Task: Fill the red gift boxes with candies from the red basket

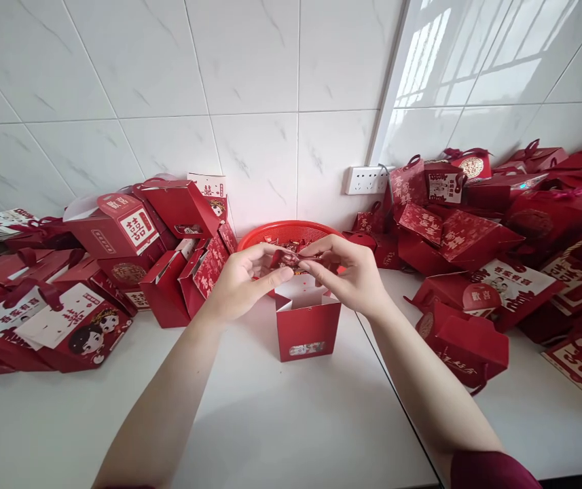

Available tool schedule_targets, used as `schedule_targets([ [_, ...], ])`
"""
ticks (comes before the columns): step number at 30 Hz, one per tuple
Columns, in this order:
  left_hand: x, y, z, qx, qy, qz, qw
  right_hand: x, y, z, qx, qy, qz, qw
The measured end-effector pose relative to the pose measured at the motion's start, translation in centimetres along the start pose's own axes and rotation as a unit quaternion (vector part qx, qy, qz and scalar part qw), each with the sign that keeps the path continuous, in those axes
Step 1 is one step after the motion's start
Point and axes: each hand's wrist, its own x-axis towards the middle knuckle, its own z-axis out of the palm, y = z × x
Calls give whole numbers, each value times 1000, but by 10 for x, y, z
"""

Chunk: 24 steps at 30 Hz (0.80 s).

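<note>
Open carton: red card, upright on the table, flaps raised, pale inner walls; rounded window low in the front showing pale, mixed-colour contents, not identifiable.
Small dark-red piece: shiny, above the carton's mouth; ribbon or wrapper, cannot tell which.
Left hand: thumb and fingers nearly closed, pinching the piece from its side.
Right hand: fingers bent, tips drawn together on the piece's other end.
Basket: round, orange-red plastic, perforated wall, behind the hands; holds many small glossy wrapped pieces, partly hidden.
Left box pile: red card boxes, several with ribbon handles, white printed panels, cartoon faces; contents mostly out of sight.
Right box pile: red boxes, upright and tipped, some patterned, one with twisted cord.
Table: smooth, white, dark seam.
Wall: glossy, grey-veined white tile.
</note>
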Motion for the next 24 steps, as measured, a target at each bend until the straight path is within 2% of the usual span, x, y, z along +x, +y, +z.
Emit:
schedule_targets([
  [3,0,1,0,-45,-5,36,998,-2,-1,-2,-113,7,-135,984],
  [6,-2,4,0,4,16,56,998,-3,-1,-3,-188,-2,-196,962],
  [11,-3,6,0,148,40,121,981,-1,0,-4,-224,-28,-154,962],
  [16,-1,1,0,232,44,128,963,2,4,-4,-240,-83,-93,963],
  [18,0,-2,-1,213,57,98,970,2,7,-2,-250,-72,-76,963],
  [22,3,-5,-2,143,109,-4,984,0,13,5,-252,-11,-65,966],
  [24,3,-4,-2,121,86,-41,988,-1,14,8,-244,16,-70,967],
])
